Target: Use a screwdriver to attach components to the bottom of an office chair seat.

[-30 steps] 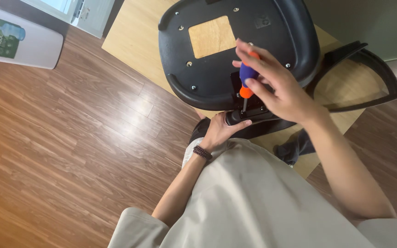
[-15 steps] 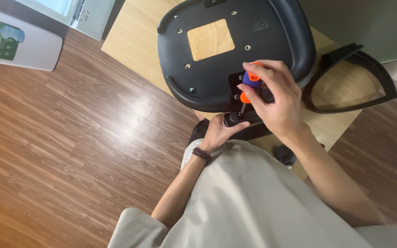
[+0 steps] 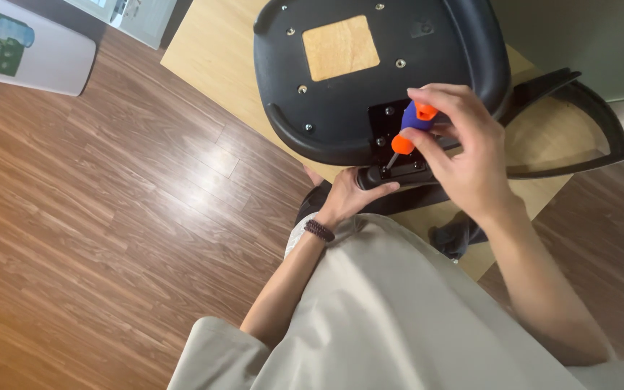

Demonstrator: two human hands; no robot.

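Note:
An upturned black chair seat (image 3: 341, 108) lies on a light wooden board (image 3: 211, 50), its underside up with a tan square patch and several screws. My right hand (image 3: 464, 155) grips a screwdriver with a blue and orange handle (image 3: 413, 124), its tip down on a black metal plate (image 3: 391, 141) at the seat's near edge. Below it my left hand (image 3: 352, 195), with a dark beaded band on the wrist, is closed around a black tube (image 3: 377, 175) that sticks out under the plate.
A black curved armrest frame (image 3: 579, 123) lies to the right of the seat. A white box with a green picture (image 3: 23, 47) stands at top left on the brown wood floor (image 3: 95, 217). My pale trouser leg fills the bottom middle.
My right hand has shifted on the screwdriver handle, turning it a little, and the handle now shows more. The left hand has stayed on the black tube.

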